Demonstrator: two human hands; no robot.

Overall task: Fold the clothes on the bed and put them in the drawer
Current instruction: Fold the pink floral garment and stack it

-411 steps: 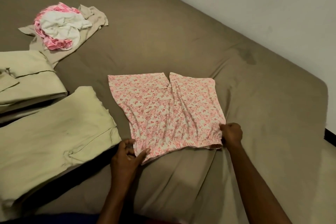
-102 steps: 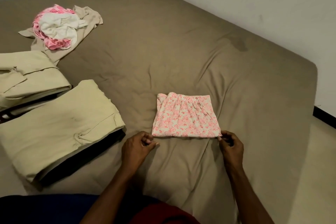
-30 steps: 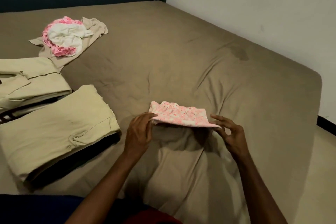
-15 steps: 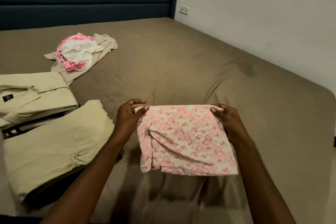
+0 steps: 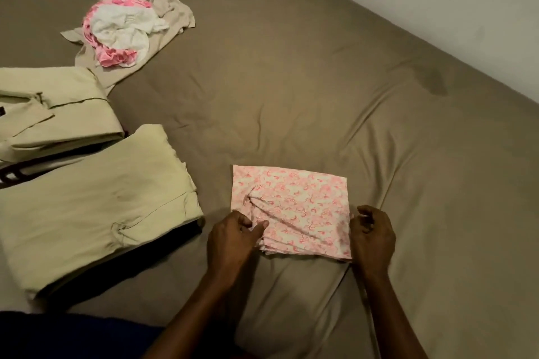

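Pinching the floral garment at its near-left corner, your left hand holds it; your right hand, loosely curled, touches its 3 o'clock edge, gripping nothing.

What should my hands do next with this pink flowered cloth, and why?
Probably smooth it flat. The pink flowered cloth lies folded on the bed, but a bunched wrinkle sits near its left side. The left hand pinches that near corner and the right hand is at the right edge, so both are placed to press it out.
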